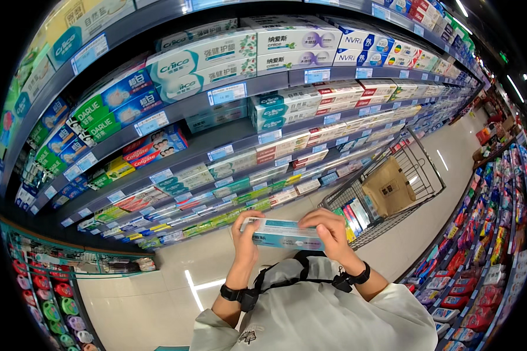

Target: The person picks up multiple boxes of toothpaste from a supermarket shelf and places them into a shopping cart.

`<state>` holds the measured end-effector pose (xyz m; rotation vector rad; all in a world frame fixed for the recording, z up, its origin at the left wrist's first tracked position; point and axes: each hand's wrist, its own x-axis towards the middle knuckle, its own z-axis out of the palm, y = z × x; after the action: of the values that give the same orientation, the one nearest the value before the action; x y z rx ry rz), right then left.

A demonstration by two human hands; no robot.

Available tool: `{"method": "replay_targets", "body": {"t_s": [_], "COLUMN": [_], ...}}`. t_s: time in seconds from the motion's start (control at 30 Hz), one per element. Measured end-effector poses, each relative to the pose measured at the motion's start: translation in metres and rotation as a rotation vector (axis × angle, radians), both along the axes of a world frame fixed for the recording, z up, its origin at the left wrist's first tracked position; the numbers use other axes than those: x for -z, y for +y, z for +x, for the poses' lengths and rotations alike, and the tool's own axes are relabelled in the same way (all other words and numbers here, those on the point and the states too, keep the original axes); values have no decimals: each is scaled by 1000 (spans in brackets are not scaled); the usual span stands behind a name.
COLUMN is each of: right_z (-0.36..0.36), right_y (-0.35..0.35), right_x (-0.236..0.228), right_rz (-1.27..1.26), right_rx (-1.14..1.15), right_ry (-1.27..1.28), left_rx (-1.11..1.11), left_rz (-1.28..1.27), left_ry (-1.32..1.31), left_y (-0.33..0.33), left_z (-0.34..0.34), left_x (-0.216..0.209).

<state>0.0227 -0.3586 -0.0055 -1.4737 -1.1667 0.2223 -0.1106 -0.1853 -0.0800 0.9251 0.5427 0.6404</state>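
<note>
A long blue and white toothpaste box (286, 235) is held level in front of my chest. My left hand (246, 237) grips its left end, fingers curled round the edge. At the other end my right hand (327, 231) is closed on it, with the thumb and fingers over the right corner. The printed long sides of the box face up toward me. Just beyond my right hand stands a wire shopping cart (433, 175) with several boxes (357, 216) and a brown paper bag (389, 186) in it.
Shelves of stacked toothpaste boxes (208, 61) run along the far side, with price tags (227, 93) on their edges. A rack of colourful packs (451, 281) lines the right. Bottles (50, 307) stand on a lower-left rack. The tiled floor (140, 304) is shiny.
</note>
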Motion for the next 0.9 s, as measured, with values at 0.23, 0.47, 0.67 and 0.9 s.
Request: {"method": "replay_targets", "body": {"t_s": [0.23,0.47,0.67,0.9], "right_z": [51,131,156,187], "right_y": [-19,-54,-89,-154], "right_x": [34,97,155,176], "right_rz": [-6,-82,-92,-499], "right_rx": [135,182,152,-354], "right_ry": [773,1250,1284,894], "left_rx": [272,474,527,611], "left_rz": [218,86,-37,84], "left_ry": [170,409,546,680], "left_y": [-8,-45,-50,-80], "left_z": [27,77,134,184], "left_x": [-14,-36,45,80]}}
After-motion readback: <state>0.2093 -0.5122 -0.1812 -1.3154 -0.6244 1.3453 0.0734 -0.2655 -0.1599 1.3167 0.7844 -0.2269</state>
